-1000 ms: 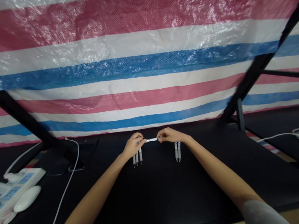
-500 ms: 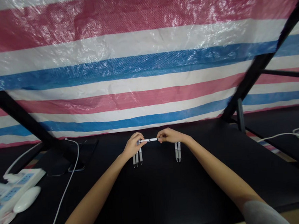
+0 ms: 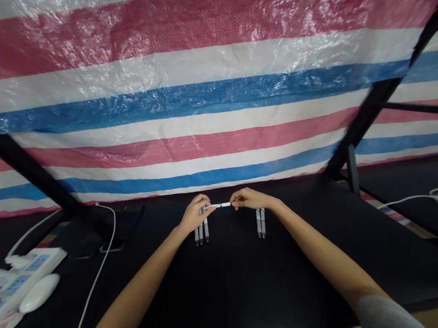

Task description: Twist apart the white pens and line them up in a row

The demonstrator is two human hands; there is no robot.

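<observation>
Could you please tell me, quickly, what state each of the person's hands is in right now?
Left hand: closed, pinching one end of a slim white plastic pen.
Right hand: closed, pinching the other end of the same pen.

Pretty basic setup: a striped red, white and blue tarp hangs behind the black table, with a power strip, white mouse and dark phone off left.

We can't see the ends of the pen because the left hand and the right hand cover them. The power strip goes off the edge of our picture.
</observation>
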